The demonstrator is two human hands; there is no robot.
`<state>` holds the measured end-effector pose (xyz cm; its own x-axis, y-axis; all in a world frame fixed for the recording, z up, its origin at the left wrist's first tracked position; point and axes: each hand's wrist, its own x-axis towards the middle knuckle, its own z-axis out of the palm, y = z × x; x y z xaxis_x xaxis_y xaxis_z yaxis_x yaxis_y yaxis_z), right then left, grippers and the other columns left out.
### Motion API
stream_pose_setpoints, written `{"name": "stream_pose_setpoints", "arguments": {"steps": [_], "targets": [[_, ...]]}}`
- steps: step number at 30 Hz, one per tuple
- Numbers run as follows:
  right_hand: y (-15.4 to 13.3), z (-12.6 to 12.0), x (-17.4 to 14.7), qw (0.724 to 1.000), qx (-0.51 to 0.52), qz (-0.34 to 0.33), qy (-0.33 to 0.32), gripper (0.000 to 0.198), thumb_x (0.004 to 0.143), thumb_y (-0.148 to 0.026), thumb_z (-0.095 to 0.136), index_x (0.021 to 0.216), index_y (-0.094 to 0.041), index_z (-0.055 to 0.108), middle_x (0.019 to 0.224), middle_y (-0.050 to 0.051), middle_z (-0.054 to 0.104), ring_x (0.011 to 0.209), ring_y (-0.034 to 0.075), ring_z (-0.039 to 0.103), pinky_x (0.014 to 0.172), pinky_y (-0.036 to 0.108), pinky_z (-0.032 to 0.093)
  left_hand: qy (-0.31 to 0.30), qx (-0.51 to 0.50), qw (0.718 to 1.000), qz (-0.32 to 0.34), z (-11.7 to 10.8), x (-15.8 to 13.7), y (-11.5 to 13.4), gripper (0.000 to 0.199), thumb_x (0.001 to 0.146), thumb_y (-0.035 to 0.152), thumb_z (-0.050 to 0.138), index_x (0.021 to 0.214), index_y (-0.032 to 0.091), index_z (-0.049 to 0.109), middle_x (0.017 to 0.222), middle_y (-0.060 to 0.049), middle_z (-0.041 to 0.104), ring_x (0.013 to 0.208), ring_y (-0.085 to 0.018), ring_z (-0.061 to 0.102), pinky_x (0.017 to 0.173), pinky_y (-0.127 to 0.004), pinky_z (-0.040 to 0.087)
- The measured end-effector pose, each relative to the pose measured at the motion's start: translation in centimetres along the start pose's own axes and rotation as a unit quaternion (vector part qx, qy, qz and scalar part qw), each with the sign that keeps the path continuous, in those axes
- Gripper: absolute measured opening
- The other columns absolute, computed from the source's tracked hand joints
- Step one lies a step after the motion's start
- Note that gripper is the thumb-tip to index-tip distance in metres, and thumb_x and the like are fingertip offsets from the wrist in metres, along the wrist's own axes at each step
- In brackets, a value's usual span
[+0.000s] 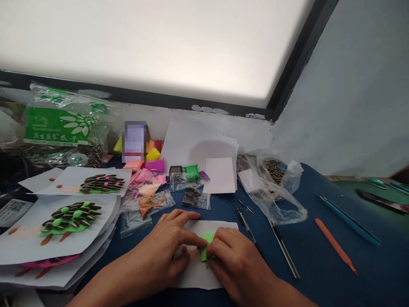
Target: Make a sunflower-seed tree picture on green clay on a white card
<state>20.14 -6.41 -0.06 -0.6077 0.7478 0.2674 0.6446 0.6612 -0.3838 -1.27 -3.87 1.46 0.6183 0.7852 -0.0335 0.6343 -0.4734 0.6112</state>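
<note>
Fingers of the left hand [168,243] and right hand [231,258] are pinching the green clay [207,246] against the white card [196,273] on the tabletop [319,264]. Pressing unevenly could be tearing the clay or sliding the card.

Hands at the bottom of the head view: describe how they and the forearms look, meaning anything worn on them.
Both the left hand and the right hand are bare: no gloves, rings, watch or bracelet visible. The forearms are uncovered too, with no sleeve in view up to the frame's edge.
</note>
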Motion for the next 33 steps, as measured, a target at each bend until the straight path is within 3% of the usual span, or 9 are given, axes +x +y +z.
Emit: {"name": "stream_pose_setpoints", "arguments": {"steps": [5, 11, 21, 33], "targets": [[-0.03, 0.0, -0.11, 1.0, 0.009, -0.007, 0.014, 0.015, 0.088, -0.006, 0.051, 0.081, -0.016, 0.059, 0.081, 0.005, 0.06, 0.073, 0.018, 0.055, 0.065, 0.028, 0.04, -0.006, 0.013, 1.0, 0.006, -0.09, 0.11, 0.1, 0.056, 0.077, 0.003, 0.054, 0.115, 0.04, 0.072, 0.143, -0.004, 0.052, 0.137, -0.032, 0.04, 0.111, -0.058, 0.033], [-0.2, -0.36, -0.42, 0.999, 0.025, 0.022, 0.002, 0.015, 0.086, -0.007, 0.052, 0.093, -0.017, 0.061, 0.089, 0.008, 0.063, 0.08, 0.021, 0.057, 0.068, 0.03, 0.043, -0.002, -0.008, 1.0, -0.007, -0.19, -0.01, 0.16, 0.056, 0.075, 0.002, 0.054, 0.114, 0.039, 0.073, 0.144, -0.003, 0.052, 0.136, -0.033, 0.04, 0.112, -0.059, 0.032], [-0.27, 0.15, -0.32, 0.998, -0.04, -0.021, 0.036, 0.017, 0.091, -0.008, 0.05, 0.081, -0.017, 0.06, 0.078, 0.004, 0.059, 0.069, 0.017, 0.054, 0.062, 0.027, 0.038, 0.012, -0.001, 1.0, 0.01, -0.06, -0.04, 0.08, 0.049, 0.077, 0.005, 0.054, 0.112, 0.034, 0.074, 0.142, -0.004, 0.054, 0.135, -0.033, 0.042, 0.111, -0.056, 0.035], [-0.35, 0.09, -0.67, 1.0, 0.004, -0.013, 0.017, 0.015, 0.086, -0.006, 0.05, 0.084, -0.017, 0.06, 0.084, 0.006, 0.063, 0.074, 0.019, 0.058, 0.066, 0.028, 0.042, 0.011, -0.004, 1.0, 0.008, -0.03, -0.2, 0.05, 0.053, 0.077, 0.003, 0.054, 0.114, 0.036, 0.072, 0.144, -0.003, 0.052, 0.135, -0.032, 0.04, 0.111, -0.056, 0.033]]}}
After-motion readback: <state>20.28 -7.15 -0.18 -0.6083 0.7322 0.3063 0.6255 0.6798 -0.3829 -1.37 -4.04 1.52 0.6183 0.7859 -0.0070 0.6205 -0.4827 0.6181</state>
